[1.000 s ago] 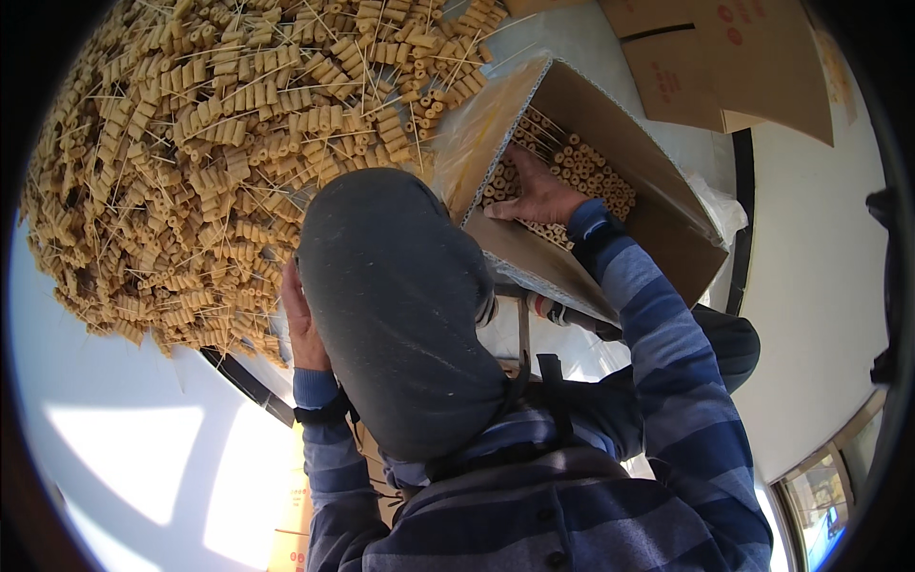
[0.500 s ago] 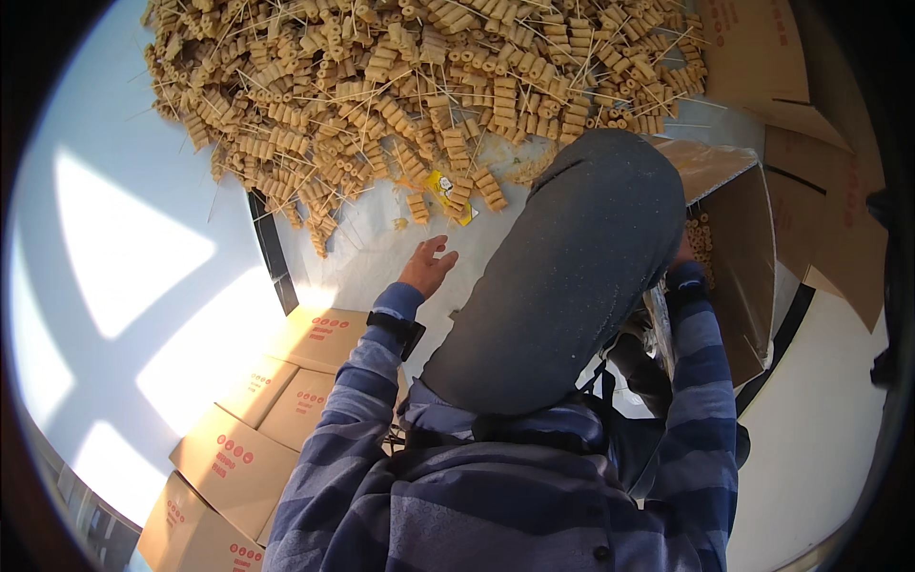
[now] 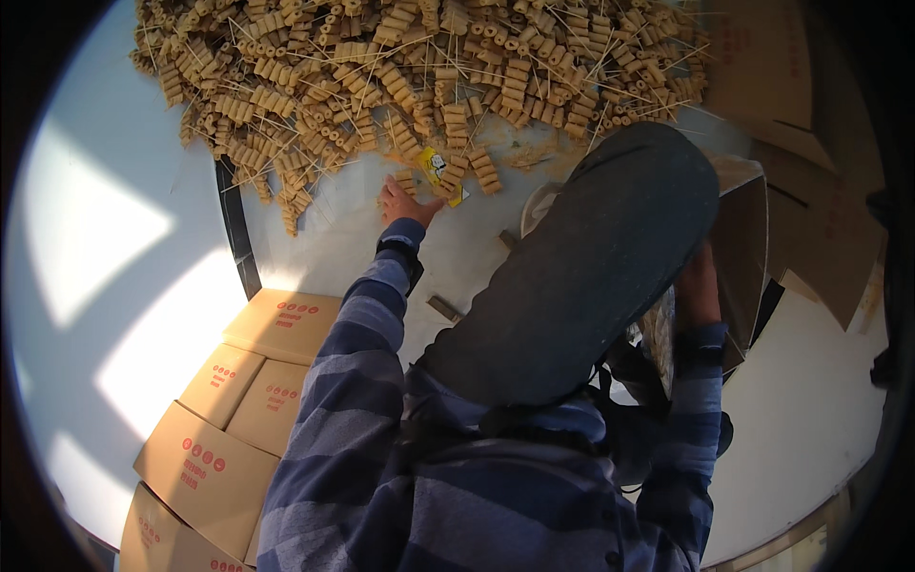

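Note:
My left hand [image 3: 407, 204] reaches forward with thumb and fingers apart, at the near edge of a big heap of skewers [image 3: 381, 86], tan ridged rolls on thin sticks. Just past its fingertips lies a short skewer [image 3: 405, 181]; whether they touch I cannot tell. A yellow packet [image 3: 435, 167] lies beside it, partly under another skewer [image 3: 452, 177]. My right hand [image 3: 699, 286] is down at the side of an open cardboard box [image 3: 748, 224], its fingers hidden behind my raised knee [image 3: 620, 238].
Closed cardboard boxes [image 3: 229, 467] with red print are stacked at the lower left. More cardboard [image 3: 772, 76] stands at the far right. Two small dark blocks, one a brown strip [image 3: 444, 308], lie on the pale sheet before my knee. Crumbs [image 3: 534, 153] are scattered by the heap.
My left hand has moved forward to the short skewer by the yellow packet. My knee has shifted right, now covering more of the box. The view has moved slightly.

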{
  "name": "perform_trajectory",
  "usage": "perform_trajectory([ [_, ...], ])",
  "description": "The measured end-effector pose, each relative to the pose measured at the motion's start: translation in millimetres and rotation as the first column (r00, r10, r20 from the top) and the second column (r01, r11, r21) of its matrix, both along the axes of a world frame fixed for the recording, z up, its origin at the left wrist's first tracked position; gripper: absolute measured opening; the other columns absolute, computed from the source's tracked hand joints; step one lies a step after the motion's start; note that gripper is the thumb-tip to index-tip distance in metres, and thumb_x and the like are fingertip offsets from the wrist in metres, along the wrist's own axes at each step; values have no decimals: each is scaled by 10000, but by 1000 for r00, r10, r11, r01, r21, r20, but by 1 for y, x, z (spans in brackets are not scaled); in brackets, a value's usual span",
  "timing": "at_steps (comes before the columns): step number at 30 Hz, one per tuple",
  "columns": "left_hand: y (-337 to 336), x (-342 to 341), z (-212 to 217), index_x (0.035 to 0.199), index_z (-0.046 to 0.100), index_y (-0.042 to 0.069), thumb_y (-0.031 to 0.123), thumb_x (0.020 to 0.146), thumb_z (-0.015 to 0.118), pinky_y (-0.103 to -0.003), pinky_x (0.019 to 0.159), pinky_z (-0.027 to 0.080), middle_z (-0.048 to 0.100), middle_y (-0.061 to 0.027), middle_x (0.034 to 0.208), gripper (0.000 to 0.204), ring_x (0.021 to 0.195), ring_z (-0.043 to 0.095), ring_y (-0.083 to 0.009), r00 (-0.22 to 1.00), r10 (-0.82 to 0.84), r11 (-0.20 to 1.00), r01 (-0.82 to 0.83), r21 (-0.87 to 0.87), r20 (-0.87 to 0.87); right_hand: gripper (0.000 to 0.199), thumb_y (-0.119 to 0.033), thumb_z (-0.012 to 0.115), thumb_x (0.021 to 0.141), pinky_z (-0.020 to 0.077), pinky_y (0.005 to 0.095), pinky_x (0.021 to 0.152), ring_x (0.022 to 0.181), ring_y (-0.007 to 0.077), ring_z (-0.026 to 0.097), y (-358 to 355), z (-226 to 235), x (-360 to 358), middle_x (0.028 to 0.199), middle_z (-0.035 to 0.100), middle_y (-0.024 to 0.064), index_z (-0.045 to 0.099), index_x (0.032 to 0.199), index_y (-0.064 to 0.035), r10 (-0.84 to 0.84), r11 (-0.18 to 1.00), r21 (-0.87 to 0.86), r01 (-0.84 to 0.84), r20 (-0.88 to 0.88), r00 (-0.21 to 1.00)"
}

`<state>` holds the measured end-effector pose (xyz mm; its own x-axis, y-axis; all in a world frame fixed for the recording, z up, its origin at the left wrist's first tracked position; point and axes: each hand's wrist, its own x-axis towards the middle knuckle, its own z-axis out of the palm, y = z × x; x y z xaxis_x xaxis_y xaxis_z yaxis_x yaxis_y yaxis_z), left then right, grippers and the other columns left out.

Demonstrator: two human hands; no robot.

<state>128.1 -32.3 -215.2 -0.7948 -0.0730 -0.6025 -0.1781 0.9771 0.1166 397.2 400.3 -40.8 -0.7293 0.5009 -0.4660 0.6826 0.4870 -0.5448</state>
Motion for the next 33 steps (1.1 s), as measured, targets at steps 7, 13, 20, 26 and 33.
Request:
perform_trajectory([
  [7, 63, 2, -22, 1550, 167, 49, 593, 573, 889, -490, 1127, 308, 300, -195, 1537, 1330, 1431, 304, -357, 988, 149, 985, -151, -80, -31, 532, -207, 618, 982, 386, 401, 1107, 1350, 342, 466, -20, 50, -6, 1462, 460, 203, 435, 1447, -25, -138, 989, -53, 140, 38, 990],
  [13, -25, 18, -55, 1530, 214, 11, 403, 711, 855, -479, 1070, 407, 400, -237, 1454, 1111, 1333, 428, -402, 979, 204, 880, -173, 443, -24, 496, -191, 610, 981, 399, 416, 1092, 1335, 359, 477, -21, 58, -15, 1430, 488, 213, 461, 1424, -25, -25, 996, 85, 21, 56, 998],
  [20, -116, -4, -68, 1349, 503, -13, 117, 880, 669, -320, 698, 554, 675, -143, 1096, 514, 858, 684, -191, 674, 617, 459, -728, 510, 406, 500, -211, 610, 982, 409, 438, 1091, 1340, 381, 475, -28, 54, -25, 1442, 481, 223, 467, 1425, -28, -60, 998, 16, 60, 31, 998],
  [26, -37, -19, -77, 1261, 555, -37, 298, 788, 818, -386, 817, 551, 678, -178, 1079, 637, 972, 681, -288, 910, 411, 798, -391, 458, 61, 492, -231, 612, 985, 420, 439, 1081, 1338, 380, 477, -31, 64, -25, 1447, 481, 222, 480, 1414, -31, 56, 986, 154, -61, 41, 998],
  [33, 3, -36, -53, 1009, 668, -49, 333, 730, 845, -400, 837, 544, 675, -203, 1096, 505, 956, 680, -324, 957, 291, 914, -280, 294, 7, 431, -137, 575, 975, 407, 426, 1093, 1337, 369, 481, -39, 79, -25, 1447, 488, 203, 499, 1386, -35, 38, 974, 218, -60, 103, 994],
])
